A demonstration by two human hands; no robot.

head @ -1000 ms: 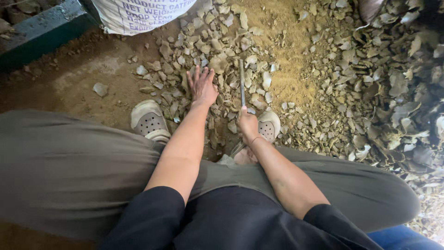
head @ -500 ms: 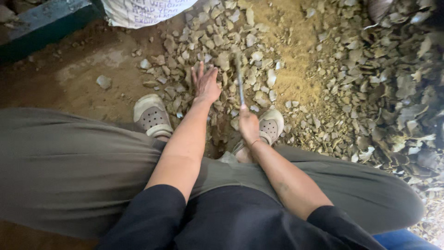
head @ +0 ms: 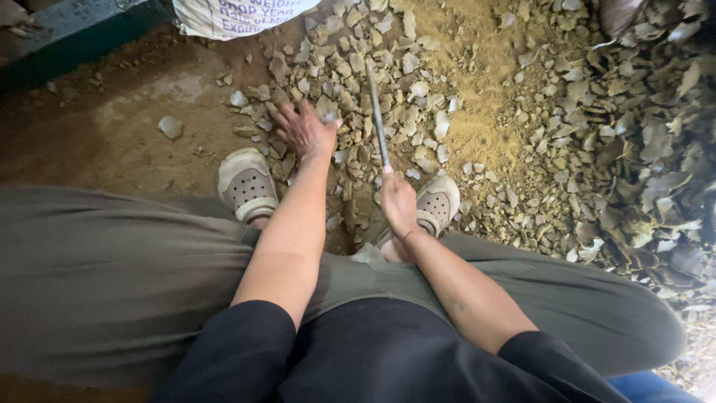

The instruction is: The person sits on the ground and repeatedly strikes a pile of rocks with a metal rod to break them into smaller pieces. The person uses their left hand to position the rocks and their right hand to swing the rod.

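The person crouches over a dirt floor [head: 134,127], knees wide, feet in pale perforated clogs [head: 246,185]. The left hand [head: 304,130] lies flat and spread, fingers open, on a heap of grey flaky fragments [head: 373,67], pressing on a few of them without gripping any. The right hand [head: 397,203] is closed in a fist round the lower end of a thin metal rod [head: 376,112], which points away from the body and hangs above the heap. A white printed sack [head: 239,15] lies just beyond the fragments.

Metal rod [head: 377,112] now tilted further forward
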